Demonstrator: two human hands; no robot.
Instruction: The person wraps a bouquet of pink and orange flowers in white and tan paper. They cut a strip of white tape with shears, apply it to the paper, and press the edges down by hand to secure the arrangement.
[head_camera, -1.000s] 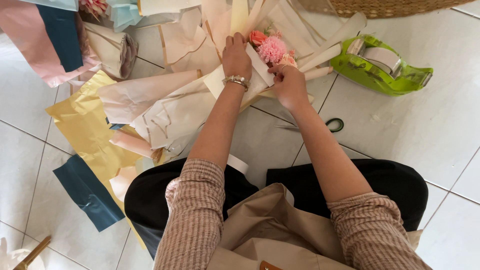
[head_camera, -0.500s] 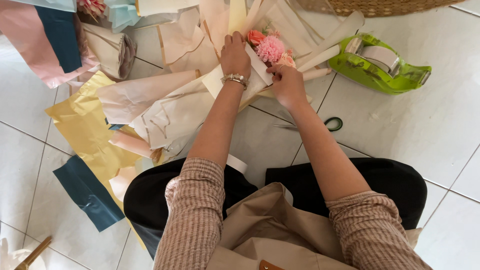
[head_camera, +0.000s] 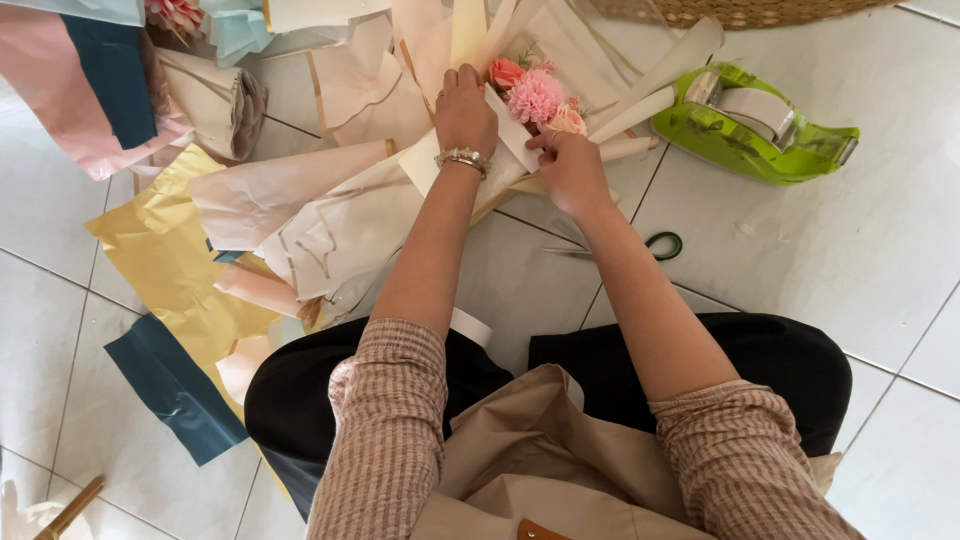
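I sit on a tiled floor with both arms stretched forward. My left hand (head_camera: 463, 112), with a bracelet at the wrist, presses down on cream wrapping paper (head_camera: 425, 165) beside a small bouquet of pink and peach flowers (head_camera: 537, 94). My right hand (head_camera: 570, 168) pinches the white paper edge just below the flowers. The paper wraps around the bouquet's lower part, hiding the stems.
A green tape dispenser (head_camera: 752, 125) lies to the right. Scissors with a green handle (head_camera: 655, 244) lie under my right forearm. Gold (head_camera: 165, 255), dark blue (head_camera: 170, 385) and pink paper sheets (head_camera: 70, 100) spread at left. A woven basket (head_camera: 760, 10) sits at the top.
Both hands have shifted slightly on the paper around the bouquet; the right hand has closed in on the white paper edge. Nothing else moved.
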